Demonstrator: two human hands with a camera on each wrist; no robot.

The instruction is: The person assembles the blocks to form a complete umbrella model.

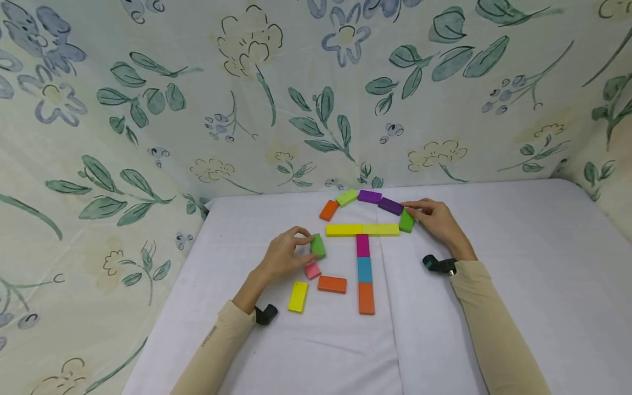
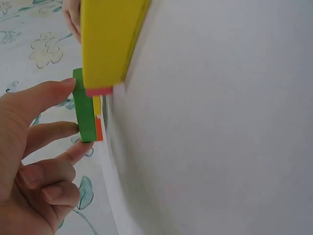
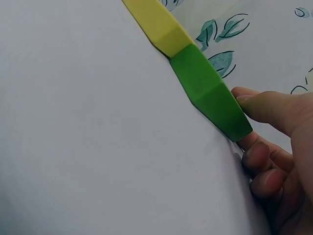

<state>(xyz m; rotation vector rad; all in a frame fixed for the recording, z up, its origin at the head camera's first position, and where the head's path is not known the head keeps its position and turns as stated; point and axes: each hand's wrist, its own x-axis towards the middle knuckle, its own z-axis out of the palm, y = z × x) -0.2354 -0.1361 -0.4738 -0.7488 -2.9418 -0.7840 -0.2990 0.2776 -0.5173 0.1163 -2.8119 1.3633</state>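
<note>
My left hand point(image 1: 286, 253) pinches a green block point(image 1: 318, 247) between thumb and fingers, close above a small pink block point(image 1: 312, 270). In the left wrist view, the thumb is at one end of this green block point(image 2: 85, 110) and fingertips are at the other. My right hand point(image 1: 439, 222) holds another green block point(image 1: 407, 221) at the right end of a curved row. The right wrist view shows the thumb and a fingertip at that green block's near end point(image 3: 222, 110). Beside it in the row lies a dark purple block point(image 1: 391, 206).
The row continues through a purple block point(image 1: 370, 196), a lime block point(image 1: 347, 197) and an orange block point(image 1: 328, 210). Beneath it, two yellow blocks point(image 1: 344, 230) top a column of magenta, blue point(image 1: 365, 270) and orange. A loose orange block point(image 1: 332, 284) and yellow block point(image 1: 298, 297) lie nearer.
</note>
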